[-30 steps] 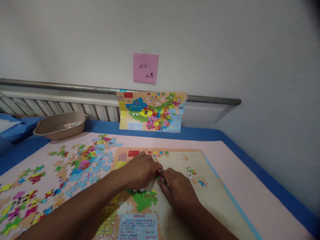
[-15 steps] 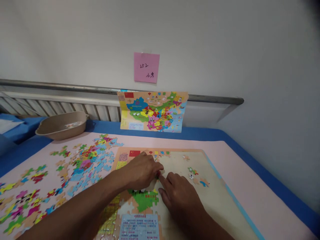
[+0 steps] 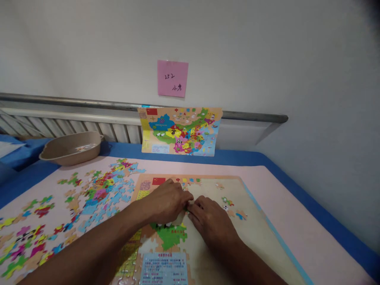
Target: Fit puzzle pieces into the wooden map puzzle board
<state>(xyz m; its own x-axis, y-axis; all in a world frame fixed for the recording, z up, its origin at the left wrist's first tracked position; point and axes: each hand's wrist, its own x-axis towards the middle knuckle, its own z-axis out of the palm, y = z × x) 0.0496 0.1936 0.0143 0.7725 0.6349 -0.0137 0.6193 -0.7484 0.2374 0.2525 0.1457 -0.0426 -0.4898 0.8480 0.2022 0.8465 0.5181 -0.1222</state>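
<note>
My left hand [image 3: 170, 201] reaches over the partly assembled map puzzle [image 3: 170, 239], its fingers pinched at the edge of the joined pieces. Between the fingertips a small dark bit of a puzzle piece shows; most of it is hidden. My right hand [image 3: 212, 219] meets it from the right, fingers curled and pressed together at the same spot. Joined pieces fill the left side of the puzzle board [image 3: 252, 241], with a green area and a pale blue text panel [image 3: 164, 269]. Several loose pieces [image 3: 228, 208] lie on the board right of my hands.
Many loose and partly joined pieces [image 3: 101, 190] spread over the pink table cover [image 3: 252, 172] at left. A beige basin [image 3: 71, 148] stands behind them. The reference map [image 3: 181, 132] leans upright below a metal rail [image 3: 252, 117]; a pink note [image 3: 172, 78] is on the wall.
My right hand has shifted slightly up, and its fingers have drawn in against the left fingertips. My left hand stays nearly in place. The view has moved a little.
</note>
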